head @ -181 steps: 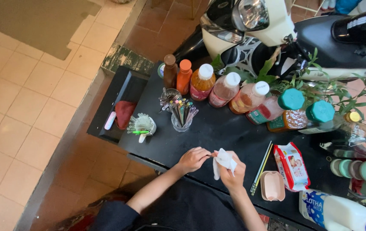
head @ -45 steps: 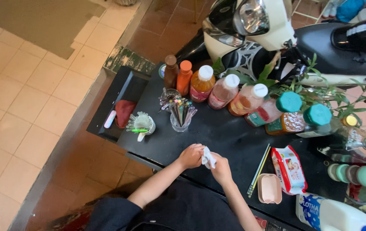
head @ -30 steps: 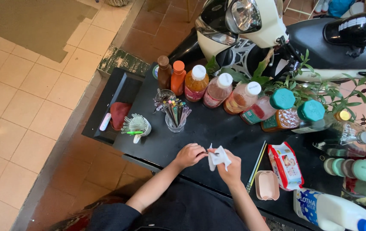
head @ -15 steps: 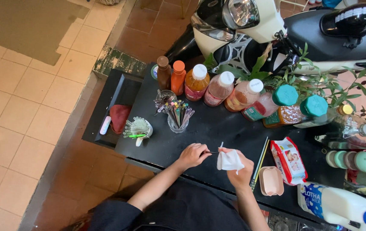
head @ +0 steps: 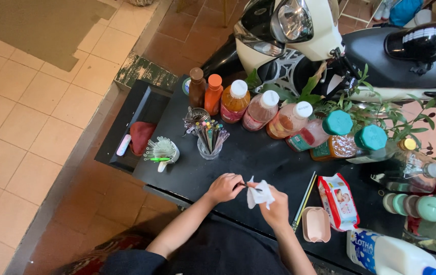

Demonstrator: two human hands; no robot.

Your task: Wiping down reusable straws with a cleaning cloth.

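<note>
Head view: crumpled white tissue [head: 260, 192].

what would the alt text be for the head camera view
Seen from above, a person's left hand holds a thin tool against a white wipe gripped in the right hand, over a black table. Behind stand bottles of coloured liquid, a glass of sticks and a parked scooter.

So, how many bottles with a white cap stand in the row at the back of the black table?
3, side by side mid-row: an orange bottle, a pink bottle and a peach bottle. Others further right may be hidden by leaves.
</note>
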